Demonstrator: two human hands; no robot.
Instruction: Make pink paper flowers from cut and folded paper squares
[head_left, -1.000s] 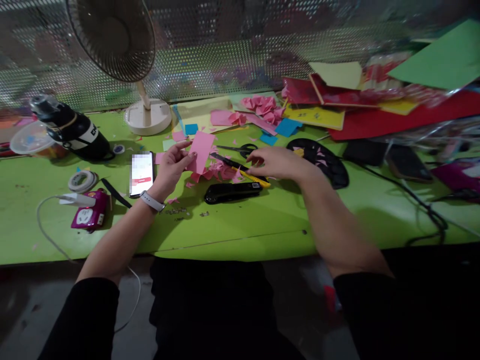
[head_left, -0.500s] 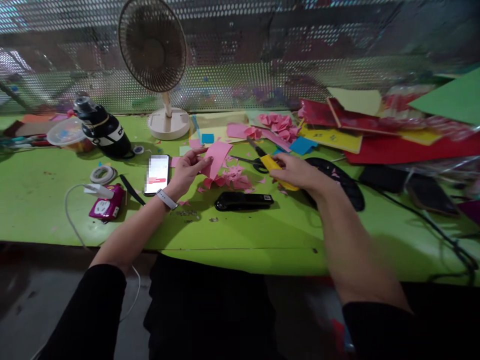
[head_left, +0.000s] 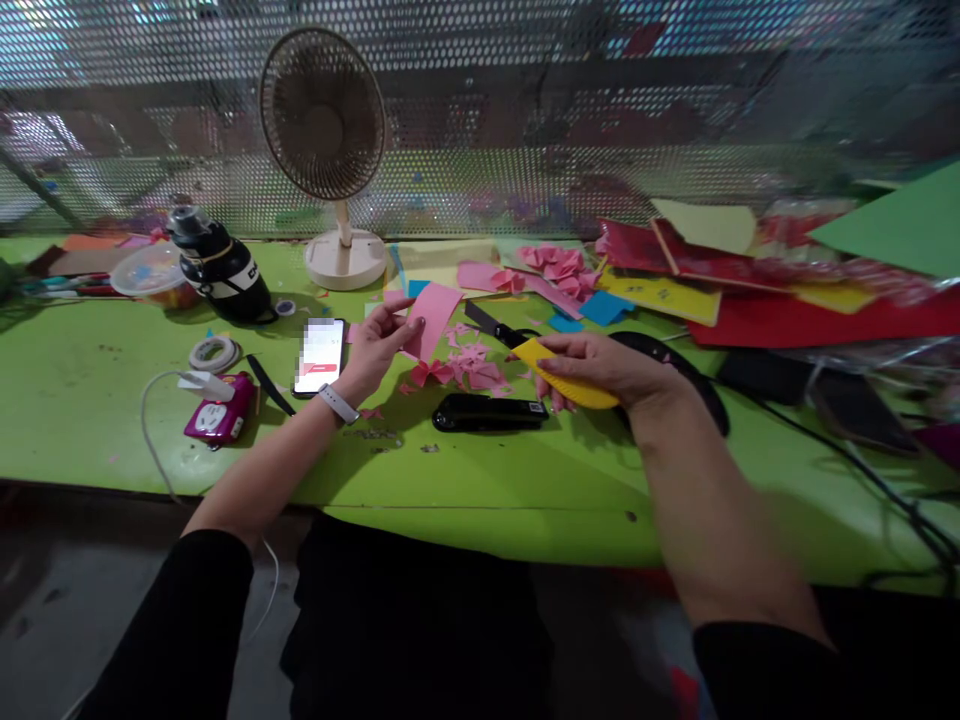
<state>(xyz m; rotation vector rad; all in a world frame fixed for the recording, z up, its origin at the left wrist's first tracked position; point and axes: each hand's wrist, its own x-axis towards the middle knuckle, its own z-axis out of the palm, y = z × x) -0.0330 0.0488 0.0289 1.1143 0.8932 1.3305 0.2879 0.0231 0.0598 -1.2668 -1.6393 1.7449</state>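
Observation:
My left hand pinches a pink paper sheet and holds it up above the green table. A white watch sits on that wrist. My right hand grips the yellow handle of a utility knife, whose dark blade end points left toward the paper. Pink paper scraps lie between the two hands. A black stapler rests just in front of them. Black scissors are partly hidden behind the knife.
A phone lies left of my left hand, with a tape roll, a magenta power strip and a black bottle further left. A small fan stands at the back. Coloured paper sheets pile up on the right, by black cables.
My right hand has picked the yellow knife up off the table and now holds it raised. The left hand keeps the pink paper. The view has shifted.

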